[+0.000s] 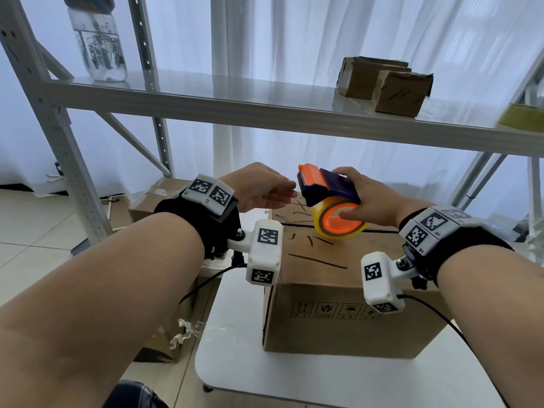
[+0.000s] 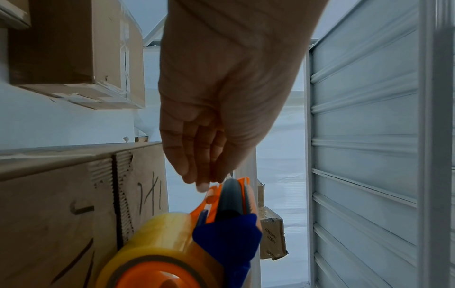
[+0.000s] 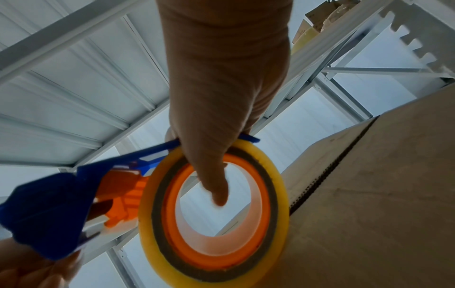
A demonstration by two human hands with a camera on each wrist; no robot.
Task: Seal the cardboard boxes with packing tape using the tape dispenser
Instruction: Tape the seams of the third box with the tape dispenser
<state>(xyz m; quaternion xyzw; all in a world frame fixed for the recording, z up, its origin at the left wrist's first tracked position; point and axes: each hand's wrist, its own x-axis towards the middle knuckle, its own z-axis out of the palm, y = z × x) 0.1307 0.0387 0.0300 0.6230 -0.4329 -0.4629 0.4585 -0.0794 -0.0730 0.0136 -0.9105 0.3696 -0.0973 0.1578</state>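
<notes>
A large cardboard box (image 1: 338, 325) (image 2: 49, 214) (image 3: 381, 194) stands on a white table (image 1: 235, 363), its top flaps meeting at a seam. Just above that top, my right hand (image 1: 357, 191) (image 3: 216, 175) grips a blue and orange tape dispenser (image 1: 332, 187) (image 2: 229, 233) (image 3: 49, 210). The thumb is hooked into the core of its yellowish tape roll (image 1: 321, 231) (image 3: 283, 194), and the fingers lie over the blue body. My left hand (image 1: 290, 189) (image 2: 202, 175) reaches in from the left with fairly straight fingers. Its fingertips touch the orange front end of the dispenser.
A grey metal rack stands behind the table; its shelf (image 1: 206, 95) hangs over the box's far side. The shelf carries two small cardboard boxes (image 1: 385, 83) and a plastic bottle (image 1: 97, 45). Another box (image 1: 153, 201) sits low at the left. A crumpled tape scrap (image 1: 182, 334) hangs by the table's left edge.
</notes>
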